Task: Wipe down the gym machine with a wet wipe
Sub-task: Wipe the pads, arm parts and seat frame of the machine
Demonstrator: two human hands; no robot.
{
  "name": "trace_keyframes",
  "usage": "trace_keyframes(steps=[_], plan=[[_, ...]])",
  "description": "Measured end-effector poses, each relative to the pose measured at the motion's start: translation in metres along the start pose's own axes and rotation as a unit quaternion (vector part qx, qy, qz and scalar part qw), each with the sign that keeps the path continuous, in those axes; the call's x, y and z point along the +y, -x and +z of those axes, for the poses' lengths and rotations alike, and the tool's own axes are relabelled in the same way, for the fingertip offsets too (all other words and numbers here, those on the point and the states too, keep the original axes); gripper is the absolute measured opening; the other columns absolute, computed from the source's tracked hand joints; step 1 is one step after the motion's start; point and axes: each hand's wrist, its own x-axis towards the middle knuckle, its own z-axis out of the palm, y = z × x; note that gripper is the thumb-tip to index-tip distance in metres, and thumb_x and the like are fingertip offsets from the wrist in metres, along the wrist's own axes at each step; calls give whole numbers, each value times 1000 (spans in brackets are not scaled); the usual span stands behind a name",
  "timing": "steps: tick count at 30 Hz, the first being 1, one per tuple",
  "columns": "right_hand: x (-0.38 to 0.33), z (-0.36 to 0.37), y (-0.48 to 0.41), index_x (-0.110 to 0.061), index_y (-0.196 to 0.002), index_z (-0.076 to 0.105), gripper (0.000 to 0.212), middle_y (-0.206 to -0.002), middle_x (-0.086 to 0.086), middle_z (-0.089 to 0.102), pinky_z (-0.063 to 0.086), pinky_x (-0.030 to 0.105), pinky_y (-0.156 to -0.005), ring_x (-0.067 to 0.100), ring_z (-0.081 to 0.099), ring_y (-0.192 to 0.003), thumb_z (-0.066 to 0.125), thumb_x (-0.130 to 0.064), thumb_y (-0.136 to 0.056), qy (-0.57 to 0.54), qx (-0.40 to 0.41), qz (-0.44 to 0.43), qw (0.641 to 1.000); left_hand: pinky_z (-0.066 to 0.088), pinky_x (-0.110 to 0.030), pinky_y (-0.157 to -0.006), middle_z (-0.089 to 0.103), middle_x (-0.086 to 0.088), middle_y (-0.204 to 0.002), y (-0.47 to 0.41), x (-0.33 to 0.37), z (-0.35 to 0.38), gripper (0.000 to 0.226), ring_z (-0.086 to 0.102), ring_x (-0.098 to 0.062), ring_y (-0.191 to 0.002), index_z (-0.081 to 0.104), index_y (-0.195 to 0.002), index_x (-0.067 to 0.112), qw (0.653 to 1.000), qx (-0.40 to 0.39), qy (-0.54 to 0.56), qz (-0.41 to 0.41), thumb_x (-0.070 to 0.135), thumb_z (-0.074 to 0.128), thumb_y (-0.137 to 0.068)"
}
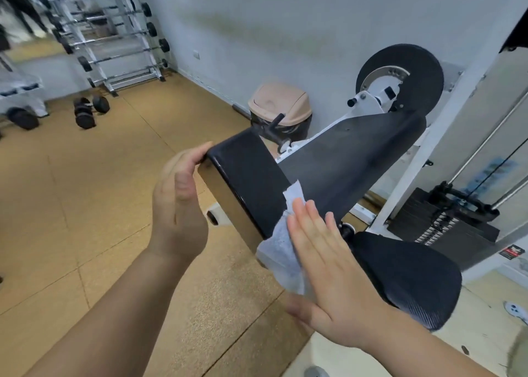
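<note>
Wet wipe (275, 249) partly beneath flat right hand (328, 285)

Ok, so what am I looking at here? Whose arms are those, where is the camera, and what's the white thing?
There is no robot here. A person wears a camera on their head, so this single picture looks forward and down at their own two arms. The left hand grips the end of a black pad on a gym machine, seemingly to steady it. The right hand lies flat with straight fingers, pressing a white wet wipe against the pad. Further back you can see the machine's weight stack, a lidded bin by the wall, and dumbbells on the floor.
</note>
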Motion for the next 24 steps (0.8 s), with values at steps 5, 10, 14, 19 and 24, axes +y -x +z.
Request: trace_keyframes(steps=[5,10,14,19,24], plan=[[33,-12,-35,-13,-164,-4,99,-173,-5,-11,-5,47,-128,19,-10,-159,14,-81,-94,-179,39,-16,983,43,-44,-108,64,5,-128,-7,33,4,59,56,-12,-125,61,-135,16,991,57,-116,-41,46,22,-102],[62,-10,-39,-32,-160,-19,98,-168,-22,-18,5,46,-128,4,-12,-156,16,-87,-87,-352,-65,-72,931,39,-35,-109,56,11,-129,-24,63,36,49,51,-9,-126,59,-136,12,961,68,-267,-24,36,33,-103],[74,-6,-34,-22,-161,-19,103,-170,-14,-17,8,47,-129,11,-10,-158,22,-84,-89,-452,-109,-132,876,37,-45,-110,62,-3,-134,-36,68,60,54,52,-22,-129,61,-136,11,929,17,-366,-42,41,31,-102],[81,2,-43,-18,-161,-17,106,-169,-8,-24,0,55,-127,15,-20,-157,23,-85,-89,-563,-157,-156,796,31,-40,-114,59,-2,-138,-34,70,57,60,48,-24,-133,57,-142,11,915,-22,-397,-64,43,24,-102],[73,-6,-121,-25,-163,-12,121,-168,-16,-24,-10,41,-128,-5,-23,-150,16,-99,-71,-598,-184,-124,770,39,-48,-106,63,-2,-128,-36,71,61,57,57,-24,-122,61,-134,7,904,-37,-425,-38,39,24,-104]])
